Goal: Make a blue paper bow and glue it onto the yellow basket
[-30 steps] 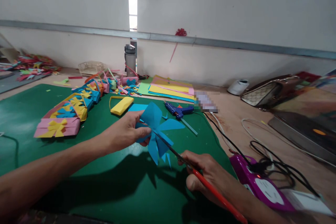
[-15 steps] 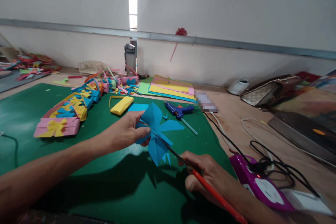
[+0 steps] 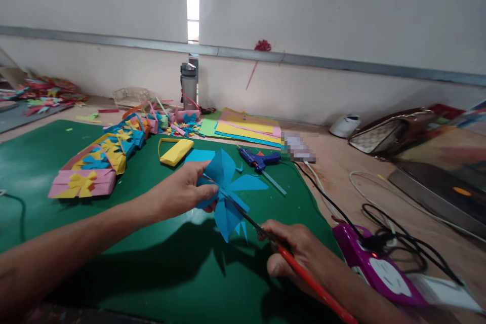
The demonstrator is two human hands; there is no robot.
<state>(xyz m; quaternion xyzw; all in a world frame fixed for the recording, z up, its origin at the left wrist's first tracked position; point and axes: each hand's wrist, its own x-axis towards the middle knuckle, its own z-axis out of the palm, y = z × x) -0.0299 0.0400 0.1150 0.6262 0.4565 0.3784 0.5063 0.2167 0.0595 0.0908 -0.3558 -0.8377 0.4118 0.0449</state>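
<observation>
A blue paper flower with pointed petals is pinched between the thumb and fingers of my left hand. My right hand is closed around red-handled scissors. Their dark blades reach up and left to the flower, lying against one petal near its centre; whether they are cutting I cannot tell. Small blue paper offcuts lie on the green mat just below the flower. Behind the flower is a piece of blue paper, with a yellow folded paper basket to its left.
Decorated paper baskets stand in a row on the green mat. A blue glue gun lies beyond the flower, near stacked coloured paper. A purple power strip and black cables are at right. A grey bottle stands behind.
Almost nothing differs. Both hands, the flower and the scissors keep nearly the same positions, with only a very slight shift of the petals.
</observation>
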